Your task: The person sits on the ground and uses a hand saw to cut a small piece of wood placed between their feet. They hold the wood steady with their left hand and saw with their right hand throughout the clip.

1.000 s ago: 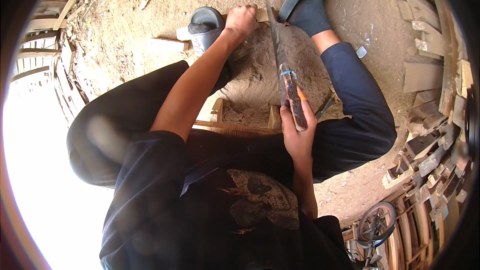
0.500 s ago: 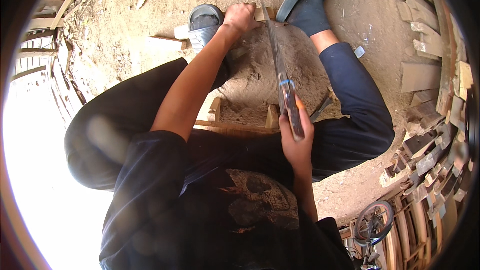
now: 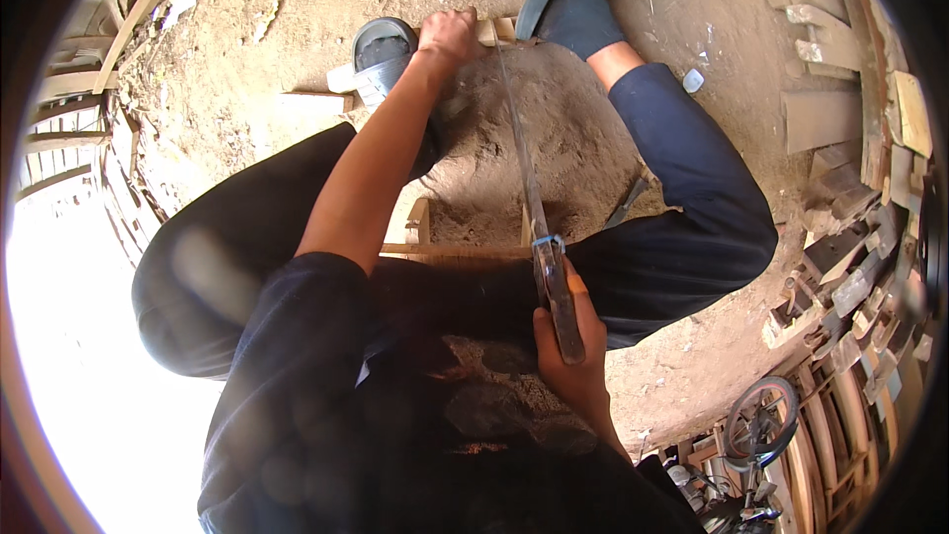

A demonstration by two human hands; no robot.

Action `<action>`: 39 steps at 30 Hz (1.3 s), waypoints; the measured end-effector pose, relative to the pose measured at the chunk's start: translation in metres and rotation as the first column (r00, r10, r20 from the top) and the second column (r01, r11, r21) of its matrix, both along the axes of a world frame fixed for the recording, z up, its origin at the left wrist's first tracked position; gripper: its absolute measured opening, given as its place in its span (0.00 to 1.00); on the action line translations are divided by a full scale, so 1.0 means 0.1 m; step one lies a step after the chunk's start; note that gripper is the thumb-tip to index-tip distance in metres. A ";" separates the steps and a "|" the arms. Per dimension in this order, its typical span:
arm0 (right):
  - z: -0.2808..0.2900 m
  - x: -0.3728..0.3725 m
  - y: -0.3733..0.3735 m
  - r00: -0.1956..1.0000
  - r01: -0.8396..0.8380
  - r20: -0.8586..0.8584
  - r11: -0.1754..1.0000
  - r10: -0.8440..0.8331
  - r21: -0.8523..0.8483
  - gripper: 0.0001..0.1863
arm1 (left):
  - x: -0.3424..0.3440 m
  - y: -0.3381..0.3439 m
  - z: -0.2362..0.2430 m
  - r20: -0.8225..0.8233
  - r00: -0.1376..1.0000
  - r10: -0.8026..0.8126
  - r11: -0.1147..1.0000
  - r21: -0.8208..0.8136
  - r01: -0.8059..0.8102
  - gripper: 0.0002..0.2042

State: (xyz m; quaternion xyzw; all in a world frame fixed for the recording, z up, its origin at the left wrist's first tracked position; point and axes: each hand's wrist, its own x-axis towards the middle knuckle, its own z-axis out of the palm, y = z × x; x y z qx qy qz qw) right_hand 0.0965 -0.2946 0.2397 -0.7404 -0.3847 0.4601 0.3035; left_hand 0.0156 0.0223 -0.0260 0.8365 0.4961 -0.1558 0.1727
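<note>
My right hand (image 3: 576, 344) is wrapped around the handle of a handsaw (image 3: 525, 158), close to my belly. The long narrow blade points away from me, and its far end reaches a small piece of wood (image 3: 485, 33) on the ground. Closed over the left part of that wood is my left hand (image 3: 450, 37); its fingertips are partly hidden. The wood's right end meets the slipper (image 3: 539, 0) on my right foot. On the other side, the slipper (image 3: 384, 64) on my left foot is close beside my left hand.
A low wooden stool or bench edge (image 3: 455, 251) shows beneath me. A dark tool (image 3: 629, 202) lies by my right leg. Wood offcuts (image 3: 318, 104) are on the dirt floor. Stacked wood (image 3: 828, 124) lines the right side, with a bicycle wheel (image 3: 760, 422) at lower right.
My right hand has drawn the saw back toward my body, so its tip now lies at the wood instead of well beyond it. My left hand stays on the wood; the whole view has shifted slightly.
</note>
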 end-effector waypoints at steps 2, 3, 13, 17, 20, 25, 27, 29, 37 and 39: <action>-0.01 -0.01 -0.06 0.998 -0.015 0.059 1.000 0.015 -0.005 0.29 | 0.02 -0.02 0.04 0.012 1.000 0.001 1.000 0.006 -0.001 0.34; -0.02 0.01 0.02 0.999 0.025 -0.024 0.998 -0.027 -0.057 0.28 | 0.03 -0.01 0.08 0.019 1.000 0.003 1.000 -0.020 -0.003 0.34; 0.15 0.33 -0.10 1.000 -0.024 0.005 1.000 0.024 -0.017 0.29 | 0.00 -0.04 0.03 0.027 0.995 0.094 0.996 -0.006 -0.094 0.34; -0.01 0.28 0.16 0.995 -0.002 -0.101 0.995 -0.008 -0.100 0.29 | 0.02 -0.08 0.04 0.040 0.993 0.115 0.992 -0.047 -0.113 0.35; 0.25 0.24 0.07 0.998 -0.067 -0.010 0.996 0.067 -0.059 0.30 | -0.07 -0.05 -0.08 0.063 0.994 0.084 0.993 0.074 -0.089 0.34; 0.30 0.27 0.10 0.995 -0.094 0.015 0.990 0.096 -0.108 0.30 | -0.02 -0.11 0.01 0.097 0.992 0.075 0.991 0.103 -0.085 0.29; 0.10 0.29 0.26 0.999 -0.050 -0.023 0.983 0.047 -0.174 0.29 | -0.03 -0.10 0.01 0.078 0.993 0.086 0.994 0.057 -0.090 0.32; 0.01 0.27 0.21 0.997 -0.080 0.003 0.996 0.080 -0.038 0.31 | -0.05 -0.12 -0.07 0.080 0.994 0.079 0.985 0.145 -0.091 0.34; 0.30 0.29 0.29 0.995 -0.086 -0.067 0.990 0.078 -0.116 0.35 | -0.01 -0.13 -0.09 0.076 0.994 0.079 0.995 0.059 -0.083 0.34; 0.37 0.27 0.50 0.984 -0.107 -0.170 0.953 0.059 -0.285 0.38 | -0.06 -0.12 -0.09 0.074 0.996 0.057 0.988 0.141 -0.067 0.34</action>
